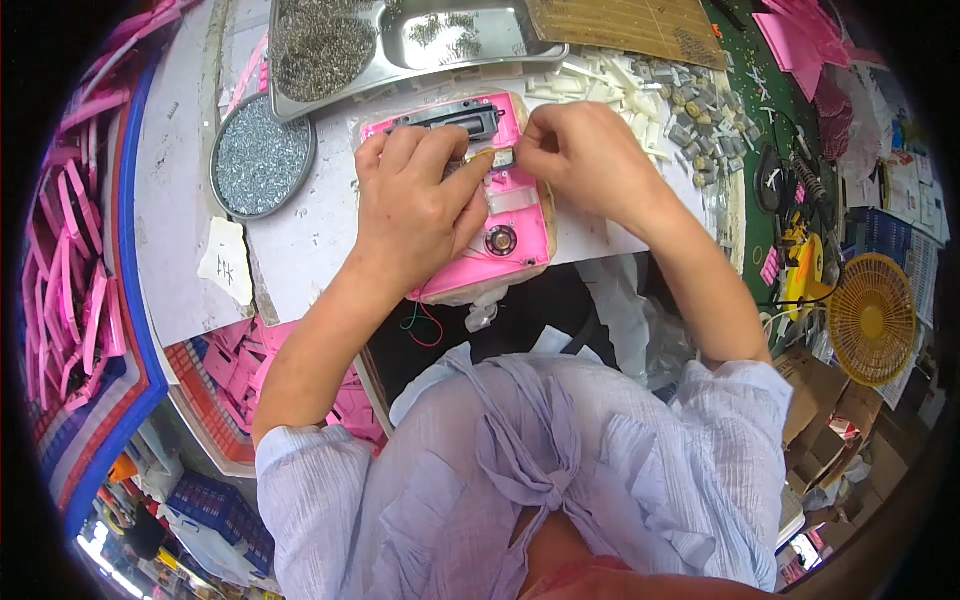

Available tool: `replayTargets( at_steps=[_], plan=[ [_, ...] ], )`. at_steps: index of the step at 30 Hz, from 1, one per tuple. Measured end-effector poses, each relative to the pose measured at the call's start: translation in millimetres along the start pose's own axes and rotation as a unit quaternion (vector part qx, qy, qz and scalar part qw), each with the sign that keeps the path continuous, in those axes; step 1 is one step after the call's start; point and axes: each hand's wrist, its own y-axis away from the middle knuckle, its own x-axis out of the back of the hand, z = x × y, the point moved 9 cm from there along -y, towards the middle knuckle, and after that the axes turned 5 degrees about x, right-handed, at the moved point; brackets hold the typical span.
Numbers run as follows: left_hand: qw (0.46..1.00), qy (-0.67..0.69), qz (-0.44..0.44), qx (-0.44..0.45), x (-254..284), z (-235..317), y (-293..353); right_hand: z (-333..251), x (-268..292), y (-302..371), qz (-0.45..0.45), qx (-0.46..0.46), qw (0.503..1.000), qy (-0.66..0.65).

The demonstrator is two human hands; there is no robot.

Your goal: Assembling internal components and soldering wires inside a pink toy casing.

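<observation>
A pink plastic housing [530,235] lies on the table in front of me. It carries a long dark part [478,122] at its far end, a clear whitish piece [512,201] in the middle and a small round speaker [500,240] near me. My left hand [415,195] rests over its left side with bent fingers, gripping it, the index finger reaching to a small block [502,159] inside. At that block's right, my right hand [590,165] pinches with thumb and forefinger; what sits between them is hidden. Thin red and green wires [428,325] hang off the near edge.
A round dish of small screws [263,160] stands left. Behind the housing is a metal tray [440,55] with small metal parts. White plastic pieces [610,85] and grey blocks [705,130] lie right. Pink parts [75,270] fill a bin at far left; a yellow fan [871,318] is right.
</observation>
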Motion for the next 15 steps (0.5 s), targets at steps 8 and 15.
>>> replayTargets(
  at_steps=[8, 15],
  plan=[
    [1.0, 0.015, 0.007, -0.002, 0.9, -1.2, 0.5, -58.3, -20.7, -3.2, -0.055, 0.113, 0.936, 0.328],
    [0.994, 0.09, -0.053, -0.037, 6.7, -7.0, -16.2, 33.1, -23.5, -8.2, -0.11, -0.076, 0.98, -0.148]
  ],
)
